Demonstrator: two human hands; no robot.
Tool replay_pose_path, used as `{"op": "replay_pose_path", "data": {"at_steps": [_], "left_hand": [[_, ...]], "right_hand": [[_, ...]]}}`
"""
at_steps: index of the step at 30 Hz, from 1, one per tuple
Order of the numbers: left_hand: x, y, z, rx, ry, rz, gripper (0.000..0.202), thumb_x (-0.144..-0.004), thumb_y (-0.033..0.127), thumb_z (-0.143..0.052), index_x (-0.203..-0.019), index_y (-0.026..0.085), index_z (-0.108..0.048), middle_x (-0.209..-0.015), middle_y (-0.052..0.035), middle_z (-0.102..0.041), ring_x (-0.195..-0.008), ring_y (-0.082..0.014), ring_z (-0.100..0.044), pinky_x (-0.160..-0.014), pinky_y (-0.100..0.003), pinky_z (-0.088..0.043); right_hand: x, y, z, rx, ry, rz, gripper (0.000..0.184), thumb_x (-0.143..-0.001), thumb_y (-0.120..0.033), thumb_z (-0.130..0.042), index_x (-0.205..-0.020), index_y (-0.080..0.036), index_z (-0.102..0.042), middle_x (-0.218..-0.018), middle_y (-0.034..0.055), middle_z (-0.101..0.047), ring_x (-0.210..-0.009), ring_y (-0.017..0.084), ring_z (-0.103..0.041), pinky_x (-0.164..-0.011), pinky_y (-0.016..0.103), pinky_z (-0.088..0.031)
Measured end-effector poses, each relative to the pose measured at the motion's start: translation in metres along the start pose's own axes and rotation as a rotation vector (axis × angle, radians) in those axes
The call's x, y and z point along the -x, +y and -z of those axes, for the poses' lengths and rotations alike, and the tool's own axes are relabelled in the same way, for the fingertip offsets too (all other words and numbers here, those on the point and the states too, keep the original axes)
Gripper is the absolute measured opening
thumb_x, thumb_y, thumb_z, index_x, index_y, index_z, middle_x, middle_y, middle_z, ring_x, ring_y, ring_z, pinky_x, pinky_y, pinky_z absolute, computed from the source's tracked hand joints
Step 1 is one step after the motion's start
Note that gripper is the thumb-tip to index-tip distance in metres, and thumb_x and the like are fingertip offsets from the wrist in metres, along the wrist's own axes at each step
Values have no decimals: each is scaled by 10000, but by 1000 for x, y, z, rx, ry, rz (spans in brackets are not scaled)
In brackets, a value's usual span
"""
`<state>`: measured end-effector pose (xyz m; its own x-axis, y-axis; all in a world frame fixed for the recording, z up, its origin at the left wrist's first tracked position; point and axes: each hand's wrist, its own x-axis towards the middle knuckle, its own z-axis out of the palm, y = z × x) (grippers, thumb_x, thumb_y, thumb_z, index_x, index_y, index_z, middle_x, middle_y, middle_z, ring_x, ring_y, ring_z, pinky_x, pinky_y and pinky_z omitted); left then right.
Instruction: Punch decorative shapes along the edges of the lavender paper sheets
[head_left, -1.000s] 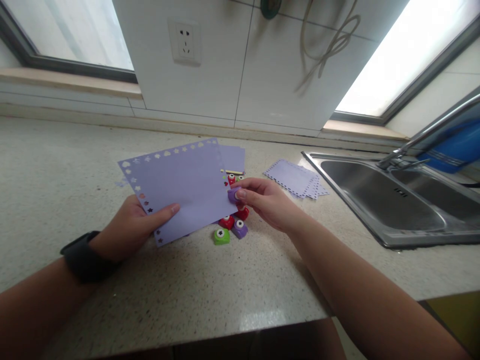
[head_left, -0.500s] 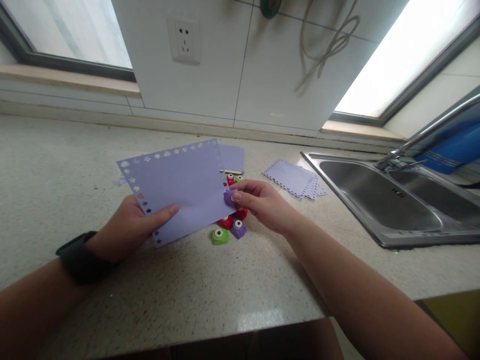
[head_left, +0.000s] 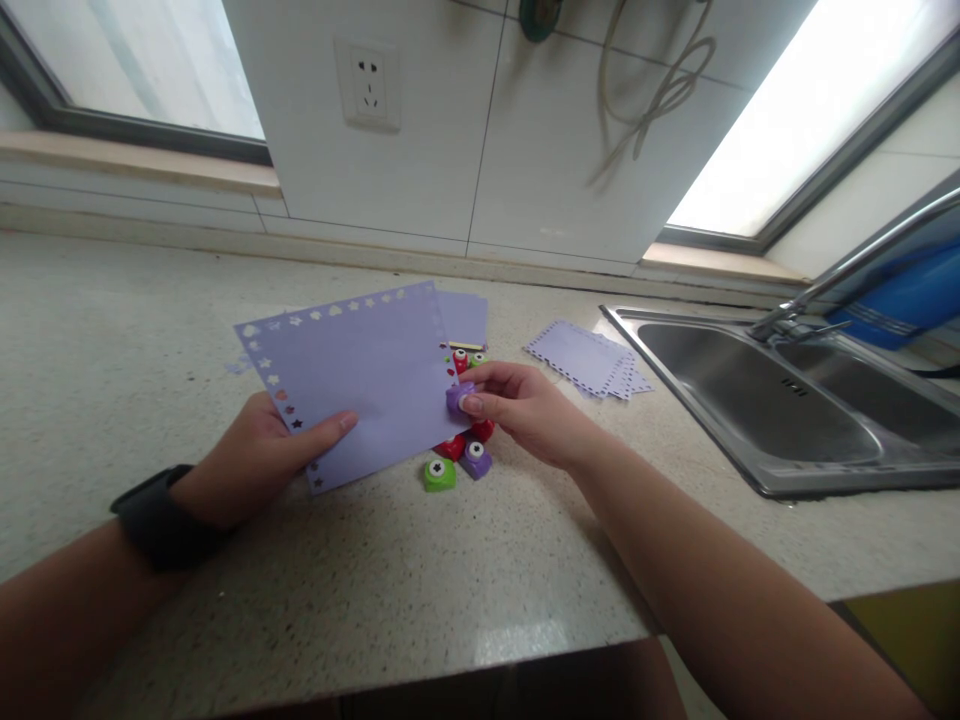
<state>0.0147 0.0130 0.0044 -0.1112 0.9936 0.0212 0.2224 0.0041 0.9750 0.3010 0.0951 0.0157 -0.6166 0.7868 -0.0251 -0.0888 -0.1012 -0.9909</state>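
A sheet of purple paper (head_left: 367,375) with small shapes punched along its left, top and right edges is tilted above the counter. My left hand (head_left: 274,450) pinches its lower left side, thumb on top and fingers hidden beneath. At the sheet's right edge, my right hand (head_left: 517,410) grips a purple craft punch (head_left: 459,398), which sits on that edge. Below the sheet stand a green craft punch (head_left: 439,474) and another purple punch (head_left: 475,458), with red punches (head_left: 451,447) partly covered by the paper.
More purple sheets (head_left: 465,318) lie behind the held one. A fanned pile of punched sheets (head_left: 581,357) rests on the speckled counter (head_left: 360,600), left of a steel sink (head_left: 750,480). Small paper scraps (head_left: 238,366) lie at the left. A wall socket (head_left: 368,85) is at the back.
The purple punch in my right hand has shifted very slightly down the sheet's edge, its top turned a little. My left hand and the paper have barely moved.
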Motion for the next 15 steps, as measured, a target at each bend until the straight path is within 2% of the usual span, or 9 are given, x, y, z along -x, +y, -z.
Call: {"op": "replay_pose_path", "data": {"at_steps": [6,15], "left_hand": [[-2,0,0,-7,3,-7,305,-780,386,-860,-1064,292,-804,-1155,-37,-839,-1113,-323,-775,-1053,-474,-598],[-1,-3,2,-17,-23,-5,265,-810,389,-842,-1057,308,-792,-1206,-21,-822,-1160,-312,-752,-1107,-478,-559]], "right_hand": [[1,-1,3,-9,-32,-23,316,-761,-292,-938,-1011,-178,-782,-876,30,-786,-731,104,-729,-666,192,-586],[2,0,1,-20,-71,-42,351,-716,-302,-964,-985,-167,-784,-871,42,-794,-767,119,-751,-686,197,-603]]}}
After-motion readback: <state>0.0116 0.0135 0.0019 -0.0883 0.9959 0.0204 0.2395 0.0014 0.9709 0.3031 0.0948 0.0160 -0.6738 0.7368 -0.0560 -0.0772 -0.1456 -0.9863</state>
